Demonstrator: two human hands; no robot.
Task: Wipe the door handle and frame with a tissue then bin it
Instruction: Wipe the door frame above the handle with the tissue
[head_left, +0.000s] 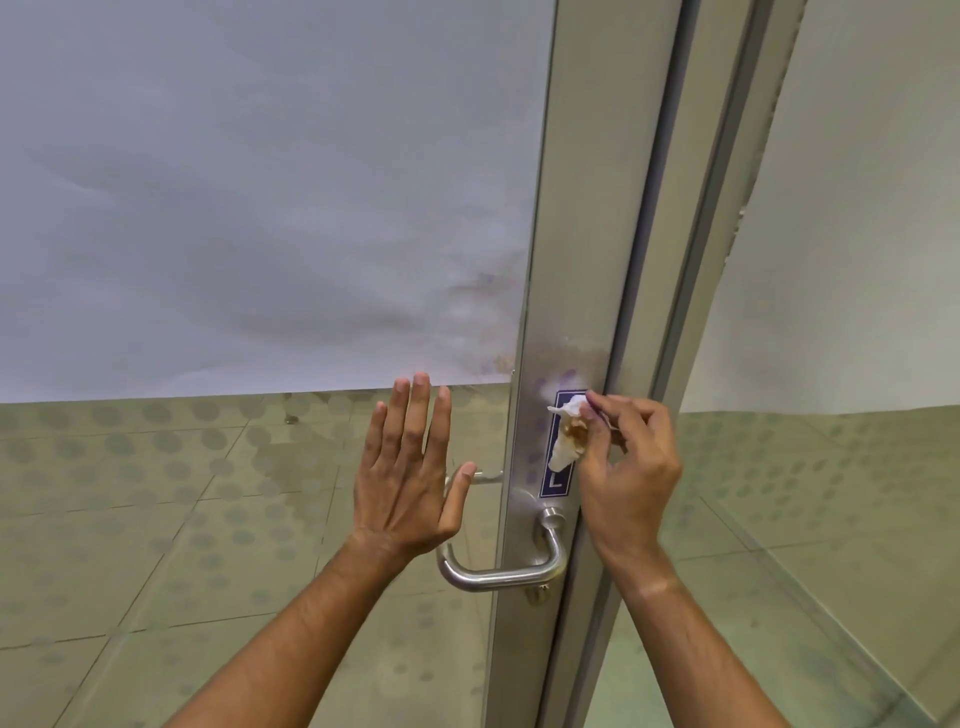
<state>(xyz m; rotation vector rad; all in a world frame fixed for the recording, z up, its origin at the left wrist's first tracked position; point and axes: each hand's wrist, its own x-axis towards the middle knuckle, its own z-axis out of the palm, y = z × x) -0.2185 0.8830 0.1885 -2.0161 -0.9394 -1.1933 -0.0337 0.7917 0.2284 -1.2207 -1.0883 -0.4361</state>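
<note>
The right hand (626, 467) pinches a crumpled white tissue (569, 431) in its fingers (597, 415) and presses it against the metal door frame (582, 260), over a blue sticker (556, 480); the tissue's long axis runs from 12 to 6 o'clock. The door handle (506, 564) sits at 6 o'clock from the tissue, its lever pointing toward 9 o'clock. The left hand (408, 478) is spread flat against the glass (208, 493), fingers wide, holding nothing, pointing to 12 o'clock.

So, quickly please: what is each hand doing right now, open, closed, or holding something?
Left hand: open, fingers spread, holding nothing.
Right hand: closed on the tissue, against the door frame.
</note>
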